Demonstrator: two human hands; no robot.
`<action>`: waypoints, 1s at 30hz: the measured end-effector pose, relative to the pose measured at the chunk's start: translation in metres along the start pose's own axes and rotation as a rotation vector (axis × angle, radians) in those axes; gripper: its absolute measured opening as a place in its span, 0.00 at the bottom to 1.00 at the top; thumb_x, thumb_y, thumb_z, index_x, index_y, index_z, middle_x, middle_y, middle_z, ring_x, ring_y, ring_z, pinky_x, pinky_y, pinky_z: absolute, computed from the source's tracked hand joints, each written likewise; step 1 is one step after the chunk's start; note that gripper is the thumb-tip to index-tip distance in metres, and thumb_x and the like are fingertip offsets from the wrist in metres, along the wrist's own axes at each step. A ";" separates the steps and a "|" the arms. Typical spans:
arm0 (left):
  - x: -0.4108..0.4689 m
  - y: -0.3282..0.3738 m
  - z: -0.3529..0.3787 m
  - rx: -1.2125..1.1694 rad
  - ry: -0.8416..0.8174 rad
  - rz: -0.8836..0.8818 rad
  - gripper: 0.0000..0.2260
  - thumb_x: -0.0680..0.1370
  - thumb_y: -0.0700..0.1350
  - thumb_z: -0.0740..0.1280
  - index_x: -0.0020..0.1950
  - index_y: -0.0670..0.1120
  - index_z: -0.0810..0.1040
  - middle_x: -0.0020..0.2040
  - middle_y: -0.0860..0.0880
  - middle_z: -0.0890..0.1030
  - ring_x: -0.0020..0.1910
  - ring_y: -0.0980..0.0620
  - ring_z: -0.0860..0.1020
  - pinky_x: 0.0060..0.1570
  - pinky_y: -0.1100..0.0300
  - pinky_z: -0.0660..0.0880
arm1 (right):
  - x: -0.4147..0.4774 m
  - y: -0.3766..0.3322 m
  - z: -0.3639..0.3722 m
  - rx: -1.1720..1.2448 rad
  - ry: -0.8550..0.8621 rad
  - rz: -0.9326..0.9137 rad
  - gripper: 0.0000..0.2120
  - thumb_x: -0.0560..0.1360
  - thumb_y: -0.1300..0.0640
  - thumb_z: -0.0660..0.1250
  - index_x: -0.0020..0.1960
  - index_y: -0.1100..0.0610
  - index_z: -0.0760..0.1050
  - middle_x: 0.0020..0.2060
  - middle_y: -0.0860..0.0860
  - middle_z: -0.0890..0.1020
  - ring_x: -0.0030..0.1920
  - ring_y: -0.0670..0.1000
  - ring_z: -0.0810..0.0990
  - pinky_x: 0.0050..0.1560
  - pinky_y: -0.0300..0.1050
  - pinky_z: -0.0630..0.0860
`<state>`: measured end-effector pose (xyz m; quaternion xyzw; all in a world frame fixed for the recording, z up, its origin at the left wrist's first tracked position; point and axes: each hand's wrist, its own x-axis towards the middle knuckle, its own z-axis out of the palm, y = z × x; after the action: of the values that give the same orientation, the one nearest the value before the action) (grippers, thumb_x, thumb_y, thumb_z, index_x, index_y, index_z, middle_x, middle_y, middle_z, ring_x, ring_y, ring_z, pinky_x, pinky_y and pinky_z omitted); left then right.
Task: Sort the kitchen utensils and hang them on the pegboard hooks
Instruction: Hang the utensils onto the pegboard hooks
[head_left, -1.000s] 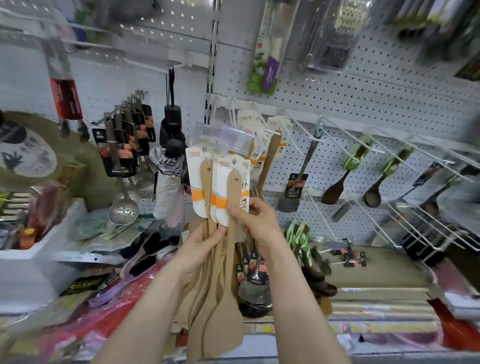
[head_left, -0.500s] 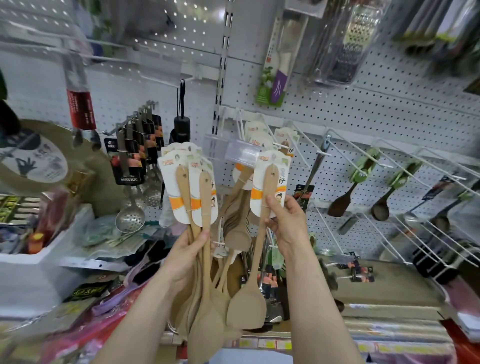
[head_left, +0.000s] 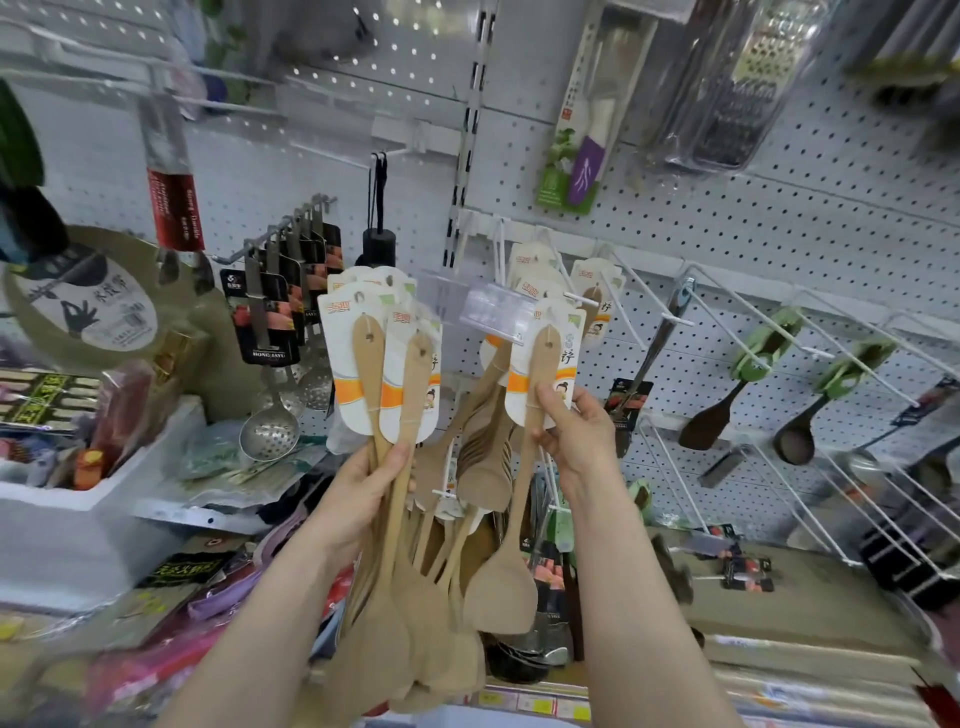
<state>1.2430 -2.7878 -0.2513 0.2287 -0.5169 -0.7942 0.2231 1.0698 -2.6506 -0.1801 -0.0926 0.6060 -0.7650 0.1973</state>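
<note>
Left hand (head_left: 358, 499): fingers and thumb are curled round the handles of a bundle of wooden spatulas (head_left: 384, 649) on white-and-orange backing cards. The bundle is held upright at lower centre, with blades down and cards fanned at the top.

Right hand (head_left: 576, 436): a single carded wooden spatula (head_left: 501, 597) is pinched at its upper handle between thumb and fingers. It is raised just right of the bundle and apart from it. Its card top is seen close to the clear price tag (head_left: 493, 306) at the tip of a hook – contact with the hook cannot be made out.

Hanging wooden spatulas (head_left: 483, 457): more carded stock of the same kind is seen between the two hands and behind them, suspended from the pegboard (head_left: 779, 249).

Left of the hands: slotted ladles (head_left: 270, 431) on black cards are hung in a row above a white box (head_left: 104, 499) of mixed packets.

Right of the hands: dark spoons (head_left: 701, 431) on green cards are hung among white wire hooks (head_left: 748, 306).

Furthest, at the top of the board: a packaged knife (head_left: 576, 156) with a purple handle, and beside it a grater (head_left: 727, 104) in a clear case – both blurred.
</note>
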 end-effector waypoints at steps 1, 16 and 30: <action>0.001 0.000 0.002 0.007 -0.017 0.005 0.15 0.73 0.55 0.68 0.51 0.44 0.77 0.36 0.49 0.78 0.34 0.54 0.77 0.38 0.58 0.75 | 0.005 -0.001 0.005 0.000 0.025 0.018 0.05 0.76 0.60 0.72 0.49 0.56 0.76 0.45 0.53 0.83 0.34 0.50 0.78 0.29 0.39 0.75; -0.010 -0.008 0.028 0.015 -0.119 0.010 0.20 0.74 0.52 0.67 0.61 0.43 0.77 0.52 0.42 0.83 0.48 0.47 0.79 0.56 0.48 0.75 | -0.036 0.026 0.037 -0.129 -0.220 0.074 0.11 0.78 0.51 0.70 0.48 0.59 0.81 0.41 0.54 0.83 0.36 0.50 0.77 0.33 0.40 0.72; -0.013 -0.019 0.028 0.058 -0.039 0.073 0.14 0.80 0.51 0.61 0.58 0.42 0.76 0.35 0.50 0.69 0.29 0.57 0.67 0.30 0.62 0.66 | -0.051 -0.003 -0.005 -0.122 -0.118 -0.134 0.06 0.77 0.55 0.71 0.53 0.55 0.80 0.47 0.51 0.87 0.46 0.51 0.84 0.46 0.48 0.80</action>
<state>1.2349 -2.7530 -0.2566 0.2004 -0.5519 -0.7745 0.2351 1.1138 -2.6243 -0.1735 -0.1896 0.6311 -0.7314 0.1752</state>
